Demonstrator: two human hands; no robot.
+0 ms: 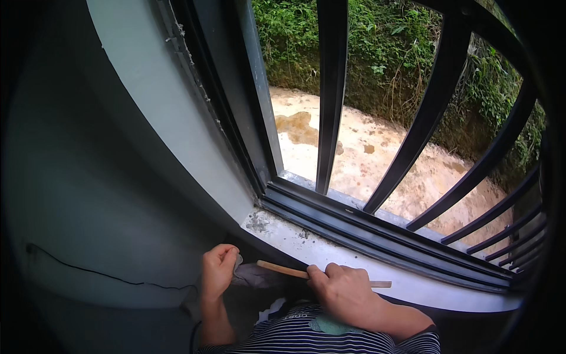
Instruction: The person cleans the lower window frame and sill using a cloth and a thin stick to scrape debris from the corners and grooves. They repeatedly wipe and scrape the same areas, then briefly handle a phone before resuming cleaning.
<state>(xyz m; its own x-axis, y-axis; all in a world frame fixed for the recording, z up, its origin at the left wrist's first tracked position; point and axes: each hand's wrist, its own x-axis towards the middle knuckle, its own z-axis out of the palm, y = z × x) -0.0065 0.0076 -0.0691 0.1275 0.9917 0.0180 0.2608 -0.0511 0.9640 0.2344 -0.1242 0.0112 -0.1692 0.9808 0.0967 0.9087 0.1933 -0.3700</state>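
Observation:
My left hand (218, 268) is closed on a greyish cloth (258, 275), pinching it between thumb and fingers. The rest of the cloth hangs to the right, in shadow below the sill. My right hand (342, 287) grips a thin, flat tool with a wooden handle (281, 269). One end of the tool points toward my left hand. A narrow, duller end (381, 284) sticks out beyond my right hand, over the white windowsill (323, 248). Its middle is hidden under my fingers. Dark specks of dirt lie on the sill, mostly near the left corner.
A dark metal window track (353, 241) runs along the sill, with curved black bars (332, 97) outside it. To the left, the window reveal (177, 119) has rough residue along the frame. A black cable (110, 275) hangs along the shaded wall.

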